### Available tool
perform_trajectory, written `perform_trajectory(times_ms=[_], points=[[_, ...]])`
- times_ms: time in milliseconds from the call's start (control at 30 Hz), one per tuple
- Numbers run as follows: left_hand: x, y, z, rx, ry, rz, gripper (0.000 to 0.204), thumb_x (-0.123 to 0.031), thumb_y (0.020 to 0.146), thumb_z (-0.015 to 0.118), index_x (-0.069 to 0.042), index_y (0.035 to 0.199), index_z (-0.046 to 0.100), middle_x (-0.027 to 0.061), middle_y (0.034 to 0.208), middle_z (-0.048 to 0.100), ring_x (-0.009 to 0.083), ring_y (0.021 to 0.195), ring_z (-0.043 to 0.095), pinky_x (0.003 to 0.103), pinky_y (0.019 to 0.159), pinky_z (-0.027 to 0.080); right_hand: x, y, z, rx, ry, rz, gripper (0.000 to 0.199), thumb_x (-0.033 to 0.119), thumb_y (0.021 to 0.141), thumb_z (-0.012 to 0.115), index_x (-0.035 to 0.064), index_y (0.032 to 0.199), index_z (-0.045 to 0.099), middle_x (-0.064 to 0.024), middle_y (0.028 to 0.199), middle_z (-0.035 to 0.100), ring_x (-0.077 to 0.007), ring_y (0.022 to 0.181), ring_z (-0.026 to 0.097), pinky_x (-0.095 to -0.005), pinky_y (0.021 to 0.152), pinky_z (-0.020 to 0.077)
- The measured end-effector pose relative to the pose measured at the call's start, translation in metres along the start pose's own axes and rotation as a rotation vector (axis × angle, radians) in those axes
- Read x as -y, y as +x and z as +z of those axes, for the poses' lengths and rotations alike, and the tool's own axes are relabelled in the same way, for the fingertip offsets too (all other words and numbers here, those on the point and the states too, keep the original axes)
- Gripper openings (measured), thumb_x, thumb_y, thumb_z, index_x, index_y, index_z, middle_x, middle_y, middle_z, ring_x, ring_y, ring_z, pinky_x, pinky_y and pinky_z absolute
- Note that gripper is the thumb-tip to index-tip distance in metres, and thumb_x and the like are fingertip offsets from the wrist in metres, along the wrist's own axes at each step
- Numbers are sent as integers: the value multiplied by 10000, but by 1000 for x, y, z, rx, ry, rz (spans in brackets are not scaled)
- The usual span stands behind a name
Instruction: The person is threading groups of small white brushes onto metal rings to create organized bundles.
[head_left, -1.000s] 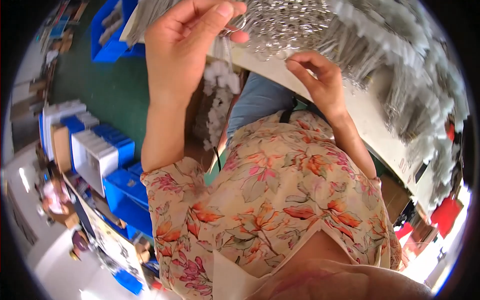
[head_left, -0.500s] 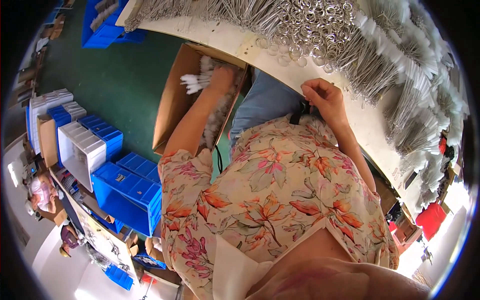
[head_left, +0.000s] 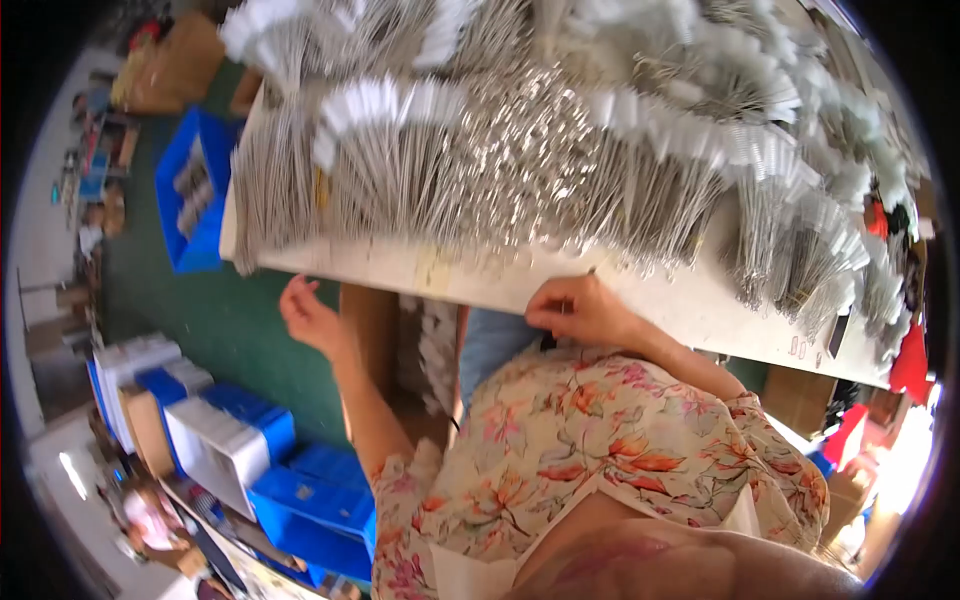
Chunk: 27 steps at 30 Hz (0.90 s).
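Observation:
My left hand (head_left: 312,318) is raised off the left front edge of the table (head_left: 430,268). Its fingers are partly bent and apart, with nothing visible in them. At the middle of that edge, close to my lap, my right hand (head_left: 582,308) has its fingers curled in against the thumb; what they hold, if anything, is hidden. Beyond both hands lie rows of thin wire-handled brushes (head_left: 395,165) with white bristle ends. A heap of shiny metal rings (head_left: 530,150) sits among them. Below the table edge, a cardboard box (head_left: 370,335) contains more white-bristled brushes (head_left: 437,345).
On the green floor (head_left: 215,315) at the left stands a blue bin (head_left: 205,245) with brushes inside. Nearer are a white crate (head_left: 205,440) and several blue crates (head_left: 315,500). Another person (head_left: 150,515) is far off at the lower left. Red cloth (head_left: 910,365) hangs at the right.
My left hand has come out of the cardboard box, away from the white brushes there, and up toward the table's left edge. The view has turned toward the tabletop. My right hand stays by the edge.

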<state>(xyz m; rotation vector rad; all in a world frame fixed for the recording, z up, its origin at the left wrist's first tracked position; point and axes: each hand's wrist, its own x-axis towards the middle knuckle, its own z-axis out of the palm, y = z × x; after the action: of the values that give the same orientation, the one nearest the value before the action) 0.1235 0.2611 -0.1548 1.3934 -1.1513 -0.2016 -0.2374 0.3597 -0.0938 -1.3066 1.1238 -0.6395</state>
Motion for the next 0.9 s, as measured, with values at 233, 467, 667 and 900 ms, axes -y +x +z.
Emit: perform_trajectory(times_ms=[233,467,667,900], points=[[-162,133,149,493,89,503,184,-171,877,560,-16,962,611,106,909,650,199,791,632,310,722,488,32,-12,-46,-176,-100,-364,107,81,798,649,5,874,644,-86,792,639,-128,655,612,-248,553,495],[-128,236,233,632,1069,556,371,-438,759,582,-85,831,670,166,846,643,365,819,612,457,692,473,75,-51,-140,-563,-411,-347,95,77,788,657,12,856,649,-81,833,643,-159,703,604,-281,631,499],[-132,229,240,565,858,549,291,-348,761,581,-71,802,661,146,809,644,362,759,608,452,681,468,93,-39,-270,-759,-855,-206,161,206,807,585,59,792,647,-72,624,621,-197,545,599,-299,582,492],[-149,256,234,158,573,671,201,-235,844,535,-50,881,602,116,781,651,298,711,630,397,645,479,64,73,-330,-847,-900,-108,184,234,748,612,72,825,654,-78,752,658,-233,710,637,-359,662,507]])
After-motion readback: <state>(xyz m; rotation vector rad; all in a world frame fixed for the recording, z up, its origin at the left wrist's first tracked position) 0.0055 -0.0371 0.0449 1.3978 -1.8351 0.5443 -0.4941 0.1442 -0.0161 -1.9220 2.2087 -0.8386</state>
